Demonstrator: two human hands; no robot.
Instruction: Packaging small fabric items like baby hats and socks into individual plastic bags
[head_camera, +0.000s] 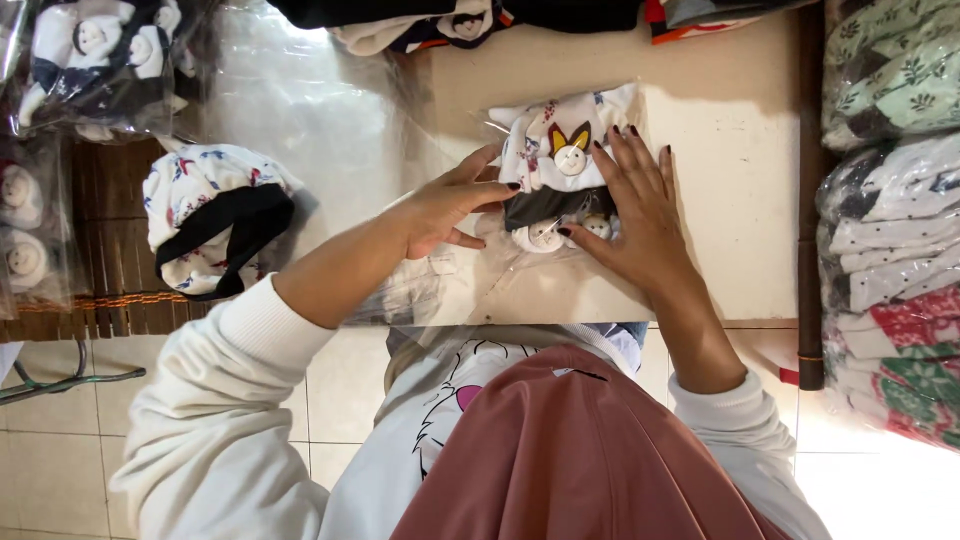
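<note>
Left hand: flat on a clear bag, fingertips touching the folded garment.
Right hand: pressing the garment's right side.
Table: pale, under the bag.

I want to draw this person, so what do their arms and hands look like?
Both arms wear long, loose, cream-white sleeves with ribbed cuffs, pushed up so the forearms are bare. The left sleeve looks baggy and folded; the right sleeve is similar. The left hand and right hand wear no gloves, and I see no rings. The right hand's nails are painted dark.
</note>
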